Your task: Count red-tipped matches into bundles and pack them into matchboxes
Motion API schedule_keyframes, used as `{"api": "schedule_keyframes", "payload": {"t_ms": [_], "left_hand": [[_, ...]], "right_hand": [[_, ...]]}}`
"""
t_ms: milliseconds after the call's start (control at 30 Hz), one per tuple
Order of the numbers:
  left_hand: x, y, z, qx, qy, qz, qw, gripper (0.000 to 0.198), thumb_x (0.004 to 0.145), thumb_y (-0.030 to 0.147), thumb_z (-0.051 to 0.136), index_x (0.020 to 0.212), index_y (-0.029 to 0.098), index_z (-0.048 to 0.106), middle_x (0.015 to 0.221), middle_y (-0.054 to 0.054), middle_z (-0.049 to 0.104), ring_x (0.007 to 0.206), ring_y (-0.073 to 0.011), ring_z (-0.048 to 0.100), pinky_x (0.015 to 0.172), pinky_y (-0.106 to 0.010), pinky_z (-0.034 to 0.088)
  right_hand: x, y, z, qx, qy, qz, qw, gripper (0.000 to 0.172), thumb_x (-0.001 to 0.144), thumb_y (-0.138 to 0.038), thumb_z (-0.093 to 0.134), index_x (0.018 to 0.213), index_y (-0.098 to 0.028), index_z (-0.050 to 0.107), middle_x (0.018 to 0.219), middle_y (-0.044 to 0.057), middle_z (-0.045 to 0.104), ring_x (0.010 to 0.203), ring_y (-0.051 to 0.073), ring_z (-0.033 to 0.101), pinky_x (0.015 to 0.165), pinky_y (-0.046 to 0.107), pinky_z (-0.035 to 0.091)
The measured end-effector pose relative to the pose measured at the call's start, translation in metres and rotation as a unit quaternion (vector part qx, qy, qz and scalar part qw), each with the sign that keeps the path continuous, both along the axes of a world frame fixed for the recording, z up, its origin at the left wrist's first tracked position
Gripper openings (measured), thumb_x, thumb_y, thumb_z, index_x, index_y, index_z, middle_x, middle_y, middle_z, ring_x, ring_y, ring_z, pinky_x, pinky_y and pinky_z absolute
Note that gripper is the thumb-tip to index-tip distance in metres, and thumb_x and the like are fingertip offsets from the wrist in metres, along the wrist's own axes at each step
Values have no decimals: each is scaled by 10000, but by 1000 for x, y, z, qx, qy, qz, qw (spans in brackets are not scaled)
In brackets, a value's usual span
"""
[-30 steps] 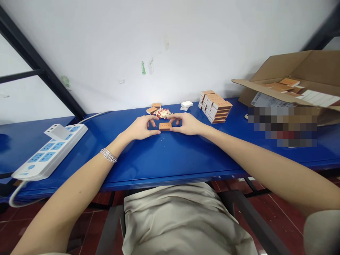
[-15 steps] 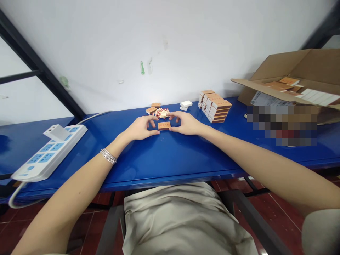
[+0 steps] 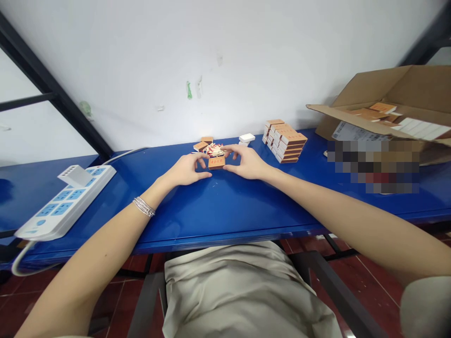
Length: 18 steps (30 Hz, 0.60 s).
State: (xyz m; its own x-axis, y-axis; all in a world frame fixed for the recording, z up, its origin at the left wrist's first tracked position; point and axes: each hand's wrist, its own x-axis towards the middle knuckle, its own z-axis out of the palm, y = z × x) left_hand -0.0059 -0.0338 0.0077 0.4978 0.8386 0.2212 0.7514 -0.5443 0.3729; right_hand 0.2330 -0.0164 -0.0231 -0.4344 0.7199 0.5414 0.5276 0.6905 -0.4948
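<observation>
Your right hand (image 3: 248,163) holds a small orange matchbox (image 3: 216,162) just above the blue worktop (image 3: 218,206), its fingers closed on the box's right end, thumb below and index finger curled over the top. Your left hand (image 3: 185,170) rests on the worktop just beside the box's left end, fingers bent and thumb stretched toward it; you cannot tell whether the fingertips touch the box. The matchbox sits tilted, its printed face turned toward you, midway between both hands. Right behind it lies a small heap of loose matches (image 3: 214,149) with two more boxes (image 3: 203,143) at its left. A white inner tray (image 3: 246,138) lies a little to the right, and beyond it stands a neat stack of matchboxes (image 3: 286,140). An open cardboard carton (image 3: 387,108) sits at the far right of the worktop. On the left lies a white power strip (image 3: 65,199) with blue sockets. A silver bracelet (image 3: 143,206) circles your left wrist.
</observation>
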Motion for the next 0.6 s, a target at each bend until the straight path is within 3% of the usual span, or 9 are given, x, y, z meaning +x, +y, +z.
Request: {"api": "schedule_keyframes", "payload": {"t_ms": [233, 467, 600], "left_hand": [[-1, 2, -2, 4, 4, 2, 1000, 537, 716, 426, 754, 1168, 150, 665, 960, -56, 717, 737, -172, 597, 727, -318, 460], [-2, 3, -4, 10, -10, -10, 1000, 413, 720, 412, 756, 1039, 152, 728, 943, -69, 729, 814, -197, 641, 755, -323, 485], [-2, 2, -4, 12, -8, -15, 1000, 386, 732, 406, 748, 1029, 160, 732, 946, -68, 734, 834, -198, 648, 764, -320, 492]], "right_hand": [[-2, 2, -3, -89, -79, 9, 993, 550, 726, -208, 715, 1261, -123, 617, 1053, 93, 690, 857, 205, 624, 846, 375, 513], [1, 4, -6, -53, -57, 35, 996, 581, 722, -250, 731, 1285, -167, 608, 1028, 80, 662, 863, 205, 621, 822, 365, 524], [0, 4, -7, -38, -58, 34, 997, 493, 729, -243, 719, 1211, -163, 646, 994, 74, 669, 828, 197, 611, 805, 366, 516]]}}
